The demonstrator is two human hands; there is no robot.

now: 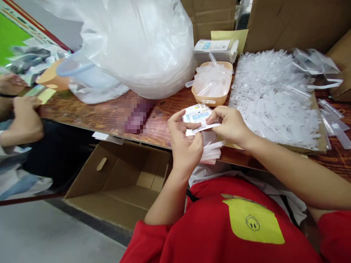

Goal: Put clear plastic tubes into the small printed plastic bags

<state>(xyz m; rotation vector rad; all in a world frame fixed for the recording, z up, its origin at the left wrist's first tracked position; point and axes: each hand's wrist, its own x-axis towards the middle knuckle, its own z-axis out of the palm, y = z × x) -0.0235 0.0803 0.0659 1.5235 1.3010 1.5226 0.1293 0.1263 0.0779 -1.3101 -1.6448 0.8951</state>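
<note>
In front of my chest I hold a small printed card point(197, 114), white with a pale blue panel and yellow marks. My left hand point(187, 144) grips its near left side, fingers bent around the edge. The fingers of my right hand point(231, 123) pinch its right side, where a white strip-like edge folds toward me. Just below the card, a stack of white and clear flat pieces point(212, 151) sticks out at the table edge. Close beyond my hands stands a peach-coloured bin point(210, 100) filled with clear plastic tubes point(211, 79).
A wide tray of clear tubes point(274, 106) stands right, with loose tubes point(336, 126) beside it. Packaged cards point(212, 47) and a big plastic bag point(142, 47) lie behind. An open cardboard box point(117, 182) sits below the table. Another person's hands point(27, 113) are at left.
</note>
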